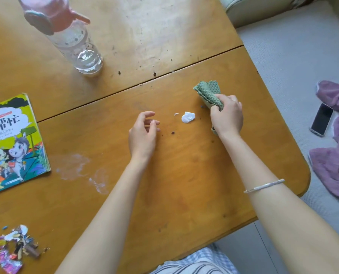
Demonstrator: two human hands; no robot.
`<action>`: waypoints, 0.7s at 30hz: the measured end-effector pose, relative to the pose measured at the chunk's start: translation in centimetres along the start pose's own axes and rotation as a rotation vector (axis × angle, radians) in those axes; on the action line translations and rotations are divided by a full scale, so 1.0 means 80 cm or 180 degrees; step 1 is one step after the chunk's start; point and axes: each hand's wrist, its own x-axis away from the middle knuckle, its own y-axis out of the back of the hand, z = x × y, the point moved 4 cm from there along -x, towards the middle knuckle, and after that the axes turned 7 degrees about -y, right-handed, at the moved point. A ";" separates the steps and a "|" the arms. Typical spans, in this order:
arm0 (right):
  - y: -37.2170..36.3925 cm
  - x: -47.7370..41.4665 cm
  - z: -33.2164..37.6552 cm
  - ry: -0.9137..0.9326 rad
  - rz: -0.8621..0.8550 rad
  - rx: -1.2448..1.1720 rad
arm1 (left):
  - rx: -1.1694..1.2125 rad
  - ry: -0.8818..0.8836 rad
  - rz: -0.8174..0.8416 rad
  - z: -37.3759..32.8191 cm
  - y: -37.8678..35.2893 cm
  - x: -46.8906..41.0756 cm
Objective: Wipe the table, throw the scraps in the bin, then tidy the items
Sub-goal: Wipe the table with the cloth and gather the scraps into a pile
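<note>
Wood table (pixel 184 184) crumb-strewn; R hand (pixel 226 115) grips green cloth (pixel 208 93).

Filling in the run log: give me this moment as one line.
phase: wiping | right hand: gripping green textured cloth | left hand: empty, open | small white paper scrap: on wooden table, between hands

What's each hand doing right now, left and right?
Left hand: open, fingers loosely curled, holding nothing, over the wooden table.
Right hand: closed on the folded green textured cloth.
</note>
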 end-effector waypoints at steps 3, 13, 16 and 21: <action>-0.021 0.004 0.008 0.0195 0.0391 0.0112 | -0.0019 -0.0004 -0.0073 0.000 0.007 0.002; -0.026 0.029 0.042 0.0852 0.0592 0.0150 | -0.0781 -0.0298 -0.0377 0.011 0.018 0.000; 0.007 -0.008 0.032 0.0593 0.0090 0.0180 | -0.1171 -0.0511 -0.0332 0.014 0.018 0.004; 0.021 -0.047 0.006 0.0249 -0.0226 0.0247 | -0.1654 -0.0501 0.0083 0.025 0.014 0.010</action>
